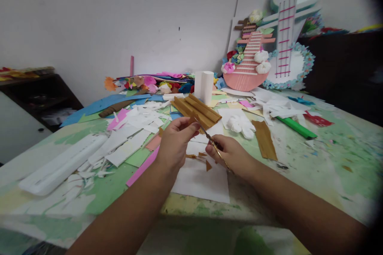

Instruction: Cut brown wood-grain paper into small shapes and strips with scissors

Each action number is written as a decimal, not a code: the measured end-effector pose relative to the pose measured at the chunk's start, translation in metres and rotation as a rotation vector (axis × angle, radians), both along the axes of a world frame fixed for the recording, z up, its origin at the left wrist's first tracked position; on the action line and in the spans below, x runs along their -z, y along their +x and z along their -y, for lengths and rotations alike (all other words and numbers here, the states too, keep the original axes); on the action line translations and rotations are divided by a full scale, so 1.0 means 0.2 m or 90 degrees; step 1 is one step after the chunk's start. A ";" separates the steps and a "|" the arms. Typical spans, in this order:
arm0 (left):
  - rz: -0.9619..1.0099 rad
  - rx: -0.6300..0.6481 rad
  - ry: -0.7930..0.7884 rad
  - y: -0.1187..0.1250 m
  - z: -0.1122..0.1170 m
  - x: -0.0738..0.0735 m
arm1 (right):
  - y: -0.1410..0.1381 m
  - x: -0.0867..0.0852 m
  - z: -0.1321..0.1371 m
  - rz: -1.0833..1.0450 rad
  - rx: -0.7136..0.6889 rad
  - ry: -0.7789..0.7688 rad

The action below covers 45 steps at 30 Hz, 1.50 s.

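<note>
Between the thumb and fingers of my left hand is a small piece of brown crepe paper. My right hand grips a pair of scissors, whose blades point up and left to that piece. Below both hands, brown paper scraps lie on a white sheet. Folded brown crepe paper rests just beyond my hands. Off to the right is a flat brown strip, beside a white paper flower.
White paper scraps and a long white plastic device cover the left side. A green roll and a red scrap lie right. Behind stand a white paper roll and decorated paper instruments against the wall.
</note>
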<state>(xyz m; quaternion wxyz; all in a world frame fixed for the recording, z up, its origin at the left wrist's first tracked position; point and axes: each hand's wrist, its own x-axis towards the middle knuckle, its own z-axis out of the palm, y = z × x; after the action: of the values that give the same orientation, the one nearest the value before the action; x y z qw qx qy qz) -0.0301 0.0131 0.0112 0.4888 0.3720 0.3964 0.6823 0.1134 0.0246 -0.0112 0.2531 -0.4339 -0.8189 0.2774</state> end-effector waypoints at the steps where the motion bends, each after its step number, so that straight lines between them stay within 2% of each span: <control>1: -0.002 0.012 -0.002 0.00 0.00 0.00 | 0.00 0.00 0.00 -0.002 0.003 -0.006; 8: -0.044 0.080 -0.054 0.01 0.02 0.00 | 0.00 -0.03 0.01 0.011 0.021 0.014; 17: -0.139 0.065 -0.070 -0.02 0.01 -0.02 | 0.00 -0.02 0.02 0.091 0.026 0.074; 29: -0.117 0.119 -0.118 -0.07 0.02 -0.06 | -0.01 -0.04 0.03 0.130 0.039 0.083; 38: -0.171 0.092 -0.068 -0.07 0.02 -0.05 | -0.01 -0.04 0.03 0.121 0.043 0.077; 45: -0.176 0.102 -0.020 -0.07 0.03 -0.06 | -0.02 -0.04 0.04 0.112 0.033 0.074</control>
<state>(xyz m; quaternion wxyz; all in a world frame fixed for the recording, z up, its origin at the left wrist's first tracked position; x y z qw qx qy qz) -0.0432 0.0075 0.0232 0.4881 0.4849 0.4399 0.5772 0.1101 0.0164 -0.0025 0.2123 -0.4622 -0.8411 0.1840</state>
